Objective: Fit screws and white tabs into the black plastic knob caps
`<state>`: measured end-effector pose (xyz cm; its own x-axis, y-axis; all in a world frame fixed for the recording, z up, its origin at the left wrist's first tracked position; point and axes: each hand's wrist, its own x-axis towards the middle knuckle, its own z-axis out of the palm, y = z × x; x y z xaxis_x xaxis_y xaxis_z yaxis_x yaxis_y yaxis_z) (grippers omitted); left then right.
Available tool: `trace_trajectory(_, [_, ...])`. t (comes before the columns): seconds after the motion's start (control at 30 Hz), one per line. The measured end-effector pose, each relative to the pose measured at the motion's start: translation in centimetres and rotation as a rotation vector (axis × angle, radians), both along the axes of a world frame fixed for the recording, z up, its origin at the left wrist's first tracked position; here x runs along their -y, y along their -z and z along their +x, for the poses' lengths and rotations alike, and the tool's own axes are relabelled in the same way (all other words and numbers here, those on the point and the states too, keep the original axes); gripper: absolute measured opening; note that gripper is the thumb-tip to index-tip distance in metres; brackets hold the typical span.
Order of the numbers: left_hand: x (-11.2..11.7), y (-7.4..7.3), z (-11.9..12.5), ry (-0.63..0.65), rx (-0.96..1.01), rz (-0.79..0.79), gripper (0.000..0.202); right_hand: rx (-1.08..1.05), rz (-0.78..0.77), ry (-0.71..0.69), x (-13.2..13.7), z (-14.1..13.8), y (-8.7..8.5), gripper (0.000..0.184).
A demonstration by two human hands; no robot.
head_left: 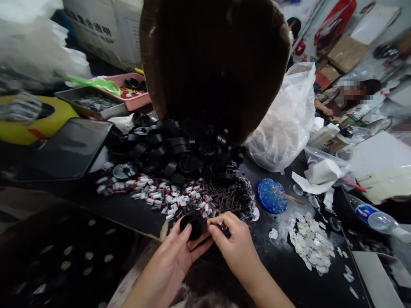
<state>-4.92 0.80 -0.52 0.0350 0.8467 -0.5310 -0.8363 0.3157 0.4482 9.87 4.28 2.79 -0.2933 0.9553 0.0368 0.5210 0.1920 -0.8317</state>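
Observation:
My left hand (180, 248) is closed around a round black plastic cup-shaped part (193, 226), its thumb on the near rim. Close beside it, my right hand (231, 234) pinches a small dark cylindrical piece (224, 229) between thumb and fingers; its fingertips are next to the black part's side. Just beyond both hands lies a heap of small white, grey and red cylinders (170, 194). Dark screw-like pins (223, 196) are heaped to the right of them. More round black plastic parts (173, 147) spill out behind, from a large dark-mouthed container (218, 64).
On the right are a blue lid with a stick (272, 196), a pile of flat pale pieces (312, 244) and a clear plastic bag (279, 119). A pink tray (136, 102) and a dark box lid (67, 147) stand left. A person (346, 98) sits at the back right.

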Motion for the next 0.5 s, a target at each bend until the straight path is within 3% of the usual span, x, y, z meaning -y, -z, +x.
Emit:
trace_trajectory(0.17, [0.4,0.1,1.1,-0.044,-0.098,0.01,0.038,0.134,0.066,-0.018,-0.9,0.7,0.2,0.011])
trace_trajectory(0.33, [-0.3,0.6,1.6,-0.112,-0.089,-0.037,0.044,0.715,0.259,-0.008,-5.4,0.5,-0.3,0.019])
trace_trajectory(0.5, [-2.4,2.1,2.8,-0.139,0.007,0.036,0.05,0.74,0.377,-0.078,-7.2,-0.4,0.4,0.019])
